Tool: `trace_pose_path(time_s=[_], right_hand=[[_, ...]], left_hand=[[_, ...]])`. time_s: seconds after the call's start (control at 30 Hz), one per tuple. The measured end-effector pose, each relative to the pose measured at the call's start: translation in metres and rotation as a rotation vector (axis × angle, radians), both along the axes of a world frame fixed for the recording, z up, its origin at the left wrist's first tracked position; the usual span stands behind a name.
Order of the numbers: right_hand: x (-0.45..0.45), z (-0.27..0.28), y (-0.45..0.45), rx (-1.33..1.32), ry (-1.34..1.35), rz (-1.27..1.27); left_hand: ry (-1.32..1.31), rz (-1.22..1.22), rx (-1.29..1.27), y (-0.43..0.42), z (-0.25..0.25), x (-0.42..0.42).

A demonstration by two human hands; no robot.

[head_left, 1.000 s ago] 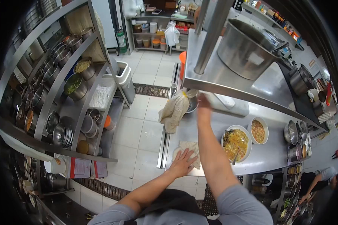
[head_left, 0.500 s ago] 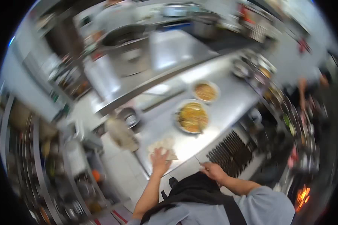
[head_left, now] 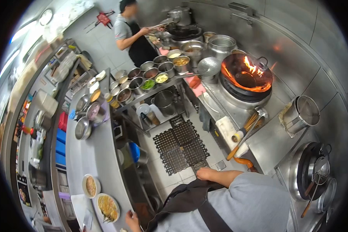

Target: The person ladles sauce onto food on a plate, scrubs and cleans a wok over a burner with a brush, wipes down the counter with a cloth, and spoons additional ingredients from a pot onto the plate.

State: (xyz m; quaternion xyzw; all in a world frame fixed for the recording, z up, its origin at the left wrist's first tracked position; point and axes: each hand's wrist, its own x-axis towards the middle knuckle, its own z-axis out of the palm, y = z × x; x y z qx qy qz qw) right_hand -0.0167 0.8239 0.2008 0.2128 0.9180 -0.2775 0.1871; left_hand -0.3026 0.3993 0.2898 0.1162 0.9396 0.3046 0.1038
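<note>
My left hand is at the bottom, beside the edge of the steel counter; it looks loosely open, with nothing visible in it. Closest to it on the counter is a white bowl of yellow food with some green. Behind that bowl stands a smaller white bowl of brownish food. My right hand is in front of my dark apron, above the floor. Its fingers are curled closed, and whatever they may hold is hidden.
A flaming wok sits on the stove to the right. Steel pots of ingredients line the middle station. A co-worker handles a pan at the back. Dark mats cover part of the floor; a long-handled ladle lies nearby.
My view has swung right, from the counter toward the stoves. My left hand has come off the pale flat cloth-like piece on the counter. My right hand stays near my apron.
</note>
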Motion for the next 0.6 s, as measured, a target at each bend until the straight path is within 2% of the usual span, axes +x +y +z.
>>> trace_pose_path(time_s=[0.03, 0.1, 0.17, 0.2, 0.23, 0.27, 0.33, 0.4, 0.43, 0.5, 0.57, 0.6], right_hand=[[-0.002, -0.006, 0.02, -0.011, 0.054, -0.039], [-0.004, 0.003, 0.053, -0.047, 0.178, -0.132], [0.002, 0.042, 0.08, -0.1, 0.348, -0.278], [0.009, 0.055, 0.091, -0.103, 0.342, -0.272], [0.015, 0.066, 0.101, -0.136, 0.479, -0.352], [0.02, 0.076, 0.11, -0.167, 0.616, -0.435], [0.035, 0.089, 0.124, -0.181, 0.608, -0.476], [0.05, 0.092, 0.128, -0.135, 0.651, -0.617], [0.057, 0.098, 0.127, -0.192, 0.601, -0.704], [0.069, 0.088, 0.124, -0.205, 0.594, -0.757], [0.079, 0.085, 0.131, -0.217, 0.587, -0.822], [0.083, 0.088, 0.135, -0.273, 0.453, -0.91]], left_hand=[[-0.042, -0.205, 0.093, 0.064, 0.04, 0.021], [-0.218, -0.302, 0.059, 0.136, 0.026, 0.021], [-0.263, -0.508, 0.002, 0.211, 0.03, 0.025], [-0.253, -0.612, -0.063, 0.242, 0.015, 0.014], [-0.244, -0.649, -0.016, 0.285, 0.028, 0.019], [-0.203, -0.765, 0.075, 0.317, 0.006, 0.006], [-0.159, -0.854, 0.116, 0.401, 0.026, 0.008], [-0.12, -1.022, 0.086, 0.483, 0.072, 0.014], [-0.113, -1.051, 0.183, 0.519, 0.058, 0.003], [-0.1, -1.157, 0.151, 0.601, 0.071, -0.006], [-0.083, -1.182, 0.234, 0.685, 0.049, -0.019], [-0.055, -1.194, 0.212, 0.727, 0.044, -0.02]])
